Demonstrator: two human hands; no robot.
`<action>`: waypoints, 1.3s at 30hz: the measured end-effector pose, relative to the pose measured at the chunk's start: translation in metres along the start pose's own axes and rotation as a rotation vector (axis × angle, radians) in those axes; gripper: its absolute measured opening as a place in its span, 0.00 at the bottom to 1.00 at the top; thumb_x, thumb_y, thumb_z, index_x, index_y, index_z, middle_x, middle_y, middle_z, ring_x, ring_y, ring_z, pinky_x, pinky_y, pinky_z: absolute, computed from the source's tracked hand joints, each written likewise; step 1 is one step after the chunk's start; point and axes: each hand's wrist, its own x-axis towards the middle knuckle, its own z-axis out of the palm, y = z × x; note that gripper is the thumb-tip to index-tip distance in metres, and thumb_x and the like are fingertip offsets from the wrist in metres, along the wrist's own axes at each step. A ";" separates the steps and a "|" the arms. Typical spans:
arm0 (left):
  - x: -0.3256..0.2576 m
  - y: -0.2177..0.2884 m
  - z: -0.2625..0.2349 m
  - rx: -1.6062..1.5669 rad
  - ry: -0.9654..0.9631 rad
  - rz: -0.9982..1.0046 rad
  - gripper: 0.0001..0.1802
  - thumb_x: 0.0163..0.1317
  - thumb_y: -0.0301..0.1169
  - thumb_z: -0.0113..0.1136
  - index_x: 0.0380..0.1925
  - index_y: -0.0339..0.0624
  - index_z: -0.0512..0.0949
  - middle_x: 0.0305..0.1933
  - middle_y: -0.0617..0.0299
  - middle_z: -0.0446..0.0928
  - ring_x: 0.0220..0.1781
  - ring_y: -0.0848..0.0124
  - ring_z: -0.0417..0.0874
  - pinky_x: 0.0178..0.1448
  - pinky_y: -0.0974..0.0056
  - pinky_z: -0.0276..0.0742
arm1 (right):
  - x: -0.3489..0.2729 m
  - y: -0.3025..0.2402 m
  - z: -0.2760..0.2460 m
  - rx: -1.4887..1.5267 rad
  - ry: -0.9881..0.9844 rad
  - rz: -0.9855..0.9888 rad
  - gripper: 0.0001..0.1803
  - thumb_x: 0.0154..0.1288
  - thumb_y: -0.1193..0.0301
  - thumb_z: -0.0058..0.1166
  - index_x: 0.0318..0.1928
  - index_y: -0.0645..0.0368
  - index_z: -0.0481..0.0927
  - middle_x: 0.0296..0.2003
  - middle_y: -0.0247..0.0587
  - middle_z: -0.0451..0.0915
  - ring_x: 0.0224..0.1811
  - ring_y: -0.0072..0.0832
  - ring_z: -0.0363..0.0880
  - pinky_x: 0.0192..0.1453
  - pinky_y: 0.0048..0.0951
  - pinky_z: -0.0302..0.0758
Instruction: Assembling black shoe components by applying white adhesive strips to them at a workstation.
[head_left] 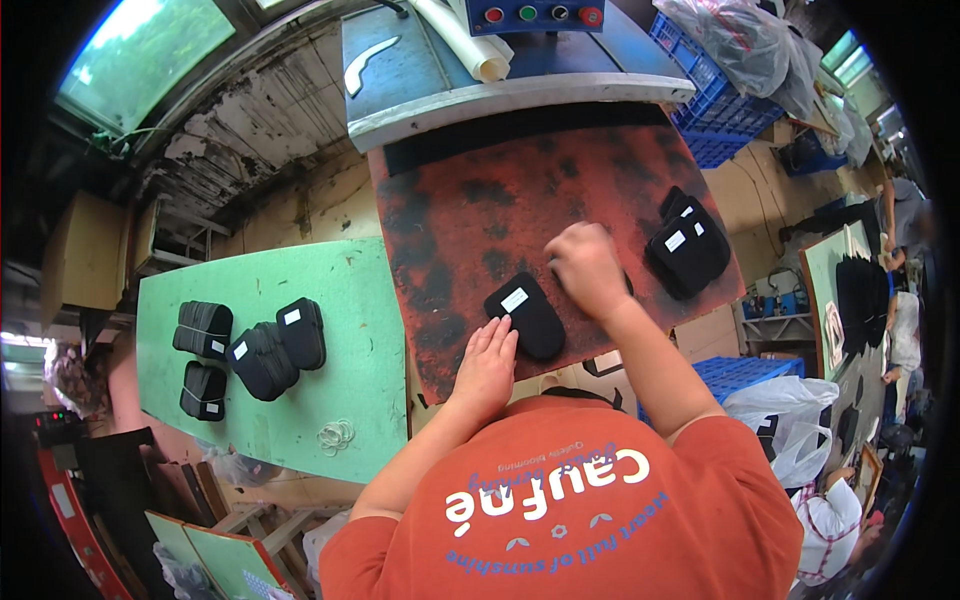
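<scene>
My left hand (487,355) lies with its fingers stretched out, the fingertips against the edge of a black rounded fabric piece (535,325) with a white label, on the red, dark-stained board (440,240). Just above and to the right of that piece is my right hand (588,262), its fingers curled and slightly blurred. Whatever it may hold is hidden. A dark edge peeks out beside my right wrist. Farther right on the board sits a stack of similar black pieces (700,262) with white labels.
At the left, a green table (345,400) bears several black stacks (262,365) and a small heap of pale rings (336,434). Beyond the board stands a blue machine bed (590,60) with a metal edge and control buttons. Blue crates (715,90) are at the right; people work farther right.
</scene>
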 end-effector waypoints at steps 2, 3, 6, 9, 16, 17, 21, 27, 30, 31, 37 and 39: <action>0.002 0.001 0.001 0.032 -0.011 0.007 0.24 0.55 0.26 0.55 0.53 0.33 0.69 0.64 0.47 0.64 0.67 0.52 0.63 0.70 0.50 0.56 | -0.010 -0.013 0.032 0.164 -0.243 -0.115 0.05 0.51 0.72 0.56 0.31 0.54 0.80 0.32 0.40 0.75 0.42 0.39 0.74 0.45 0.37 0.72; 0.004 0.001 0.001 0.066 -0.017 0.008 0.23 0.56 0.26 0.54 0.53 0.33 0.69 0.64 0.47 0.65 0.66 0.51 0.63 0.70 0.51 0.56 | -0.012 -0.022 0.039 0.199 -0.295 -0.148 0.05 0.52 0.72 0.53 0.31 0.56 0.79 0.33 0.41 0.75 0.42 0.39 0.74 0.45 0.37 0.73; 0.007 0.001 0.002 0.110 -0.030 0.013 0.22 0.58 0.27 0.51 0.53 0.32 0.69 0.63 0.46 0.66 0.66 0.52 0.64 0.70 0.51 0.56 | -0.006 -0.031 0.057 0.143 -0.427 -0.070 0.05 0.53 0.74 0.53 0.32 0.58 0.78 0.36 0.44 0.74 0.44 0.41 0.74 0.47 0.38 0.73; 0.007 0.002 0.002 0.134 -0.043 0.009 0.22 0.59 0.28 0.49 0.53 0.32 0.69 0.62 0.45 0.66 0.66 0.52 0.64 0.70 0.51 0.56 | 0.001 -0.029 0.060 0.116 -0.595 -0.041 0.06 0.54 0.75 0.52 0.33 0.61 0.78 0.40 0.46 0.74 0.47 0.42 0.73 0.50 0.39 0.73; 0.009 0.003 -0.005 0.112 -0.051 -0.004 0.21 0.59 0.28 0.49 0.53 0.32 0.69 0.62 0.47 0.68 0.66 0.54 0.64 0.70 0.51 0.55 | -0.007 -0.024 0.069 0.194 -0.567 -0.094 0.04 0.52 0.77 0.53 0.31 0.62 0.77 0.40 0.46 0.74 0.47 0.44 0.72 0.49 0.39 0.73; 0.009 0.003 -0.005 0.098 -0.065 -0.010 0.22 0.59 0.28 0.50 0.53 0.32 0.69 0.62 0.48 0.68 0.66 0.55 0.64 0.70 0.51 0.55 | -0.007 -0.026 0.069 0.167 -0.518 -0.095 0.04 0.49 0.79 0.56 0.28 0.61 0.75 0.37 0.45 0.74 0.45 0.44 0.73 0.46 0.38 0.73; 0.004 0.005 -0.008 0.044 -0.067 -0.010 0.22 0.57 0.28 0.52 0.53 0.32 0.70 0.61 0.49 0.68 0.67 0.55 0.64 0.70 0.51 0.55 | -0.002 -0.028 0.066 0.167 -0.619 -0.090 0.05 0.49 0.80 0.56 0.28 0.61 0.75 0.37 0.45 0.74 0.45 0.44 0.73 0.47 0.39 0.73; 0.002 0.002 -0.005 0.036 -0.040 0.024 0.22 0.56 0.28 0.54 0.52 0.32 0.70 0.60 0.48 0.69 0.66 0.55 0.64 0.70 0.50 0.55 | 0.000 -0.015 0.057 0.363 -0.428 -0.195 0.05 0.51 0.79 0.57 0.29 0.61 0.74 0.32 0.42 0.73 0.39 0.37 0.75 0.41 0.33 0.73; 0.005 0.000 -0.008 -0.063 0.054 0.036 0.21 0.56 0.28 0.57 0.50 0.32 0.71 0.56 0.47 0.72 0.61 0.52 0.70 0.65 0.51 0.62 | -0.006 -0.022 0.043 0.809 -0.243 0.523 0.05 0.60 0.76 0.55 0.29 0.60 0.73 0.25 0.33 0.71 0.28 0.23 0.71 0.34 0.22 0.69; 0.006 0.001 -0.010 -0.063 0.054 0.033 0.21 0.56 0.28 0.57 0.50 0.32 0.71 0.56 0.47 0.72 0.61 0.52 0.70 0.65 0.51 0.62 | -0.012 -0.026 0.045 0.809 -0.246 0.523 0.05 0.60 0.76 0.55 0.29 0.60 0.73 0.25 0.33 0.71 0.28 0.23 0.71 0.34 0.22 0.69; 0.022 -0.002 -0.017 -1.004 0.293 -0.458 0.13 0.57 0.31 0.63 0.38 0.34 0.77 0.33 0.60 0.79 0.36 0.74 0.78 0.41 0.69 0.74 | -0.049 -0.051 0.048 1.614 -0.153 1.018 0.04 0.63 0.74 0.56 0.33 0.57 0.73 0.30 0.29 0.75 0.30 0.15 0.71 0.35 0.17 0.70; 0.020 -0.002 -0.024 -0.964 0.250 -0.482 0.10 0.57 0.30 0.63 0.35 0.34 0.77 0.29 0.61 0.78 0.33 0.75 0.77 0.39 0.69 0.73 | -0.054 -0.056 0.044 1.625 -0.182 0.992 0.04 0.62 0.76 0.56 0.33 0.58 0.73 0.30 0.29 0.75 0.31 0.16 0.72 0.36 0.18 0.71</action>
